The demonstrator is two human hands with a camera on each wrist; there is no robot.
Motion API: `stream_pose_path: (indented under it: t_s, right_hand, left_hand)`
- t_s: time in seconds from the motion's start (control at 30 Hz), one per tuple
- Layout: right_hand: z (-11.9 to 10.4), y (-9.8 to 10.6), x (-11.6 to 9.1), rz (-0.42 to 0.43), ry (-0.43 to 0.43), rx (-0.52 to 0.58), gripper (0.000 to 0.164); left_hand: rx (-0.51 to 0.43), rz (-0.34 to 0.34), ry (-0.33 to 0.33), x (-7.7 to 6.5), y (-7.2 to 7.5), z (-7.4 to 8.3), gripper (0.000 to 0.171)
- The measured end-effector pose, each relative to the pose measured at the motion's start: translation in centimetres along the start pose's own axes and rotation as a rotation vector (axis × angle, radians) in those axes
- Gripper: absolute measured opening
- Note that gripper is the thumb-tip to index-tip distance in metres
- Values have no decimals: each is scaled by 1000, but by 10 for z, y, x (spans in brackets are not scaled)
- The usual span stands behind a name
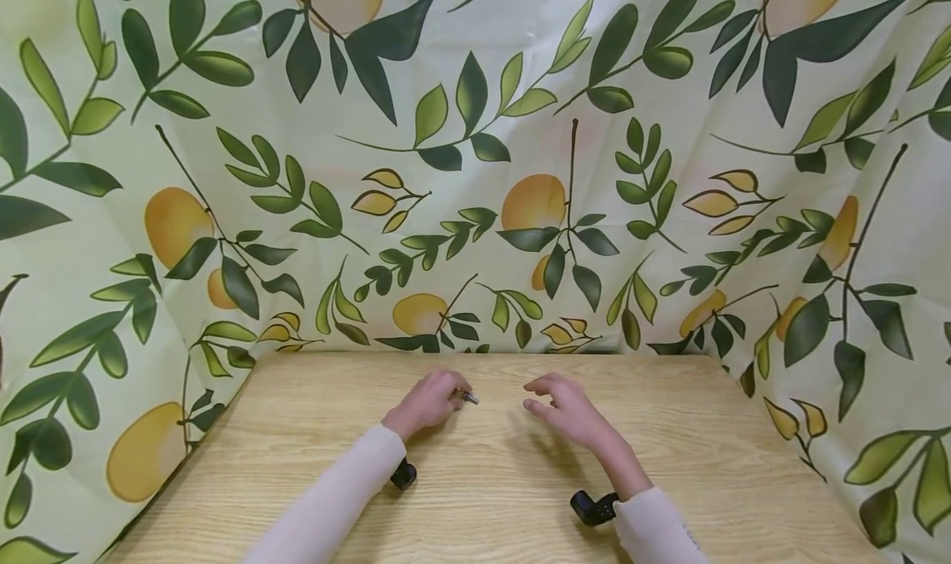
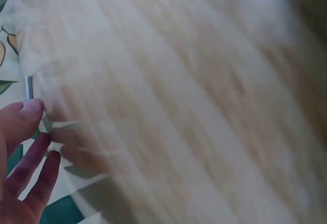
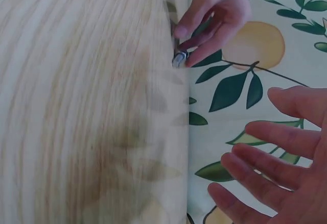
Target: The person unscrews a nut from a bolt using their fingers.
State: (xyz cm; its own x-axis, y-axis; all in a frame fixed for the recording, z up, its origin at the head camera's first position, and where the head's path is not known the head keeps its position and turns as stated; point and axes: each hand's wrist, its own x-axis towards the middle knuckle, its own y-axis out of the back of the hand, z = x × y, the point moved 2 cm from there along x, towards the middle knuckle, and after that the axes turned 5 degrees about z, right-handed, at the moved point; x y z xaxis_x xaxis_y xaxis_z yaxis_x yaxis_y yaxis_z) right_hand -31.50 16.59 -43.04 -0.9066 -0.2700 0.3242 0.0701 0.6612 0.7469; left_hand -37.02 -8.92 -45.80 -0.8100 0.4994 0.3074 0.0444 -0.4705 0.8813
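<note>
My left hand (image 1: pixel 429 400) pinches a small silver metal piece (image 1: pixel 470 397) between thumb and fingers, a little above the wooden table. The right wrist view shows one shiny end of the silver metal piece (image 3: pixel 180 58) poking out past the fingertips; its kind is too small to tell. In the left wrist view the thumb lies against the piece's narrow, ridged-looking edge (image 2: pixel 28 87). To the right, apart from it, my right hand (image 1: pixel 568 407) hovers with fingers spread and slightly bent, palm towards the left hand, holding nothing.
The light wooden table (image 1: pixel 475 481) has a glossy surface that reflects the hands. A cloth (image 1: pixel 475 217) printed with leaves and orange fruit hangs behind it and along both sides. Black wrist cameras (image 1: pixel 593 508) sit under both wrists.
</note>
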Motion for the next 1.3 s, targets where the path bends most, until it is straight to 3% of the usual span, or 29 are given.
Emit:
stream_pose_path:
  t_s: [0.27,0.4,0.77,1.1,1.3]
  right_hand:
    - [-2,-5,-3,13,12,28,28]
    - [-3,-5,-2,15,17,32,28]
    - [-11,-5,2,8,-3,81,26]
    - [-23,-2,3,6,46,77,28]
    - [-34,-2,3,-3,48,120,29]
  left_hand:
    - [101,12,4,6,-8,5,12]
    - [104,-3,7,9,-10,6,7]
    - [-66,-24,63,3,0,5,13]
    - [-199,93,47,-11,18,15,6]
    - [-336,186,62,-24,31,26,6]
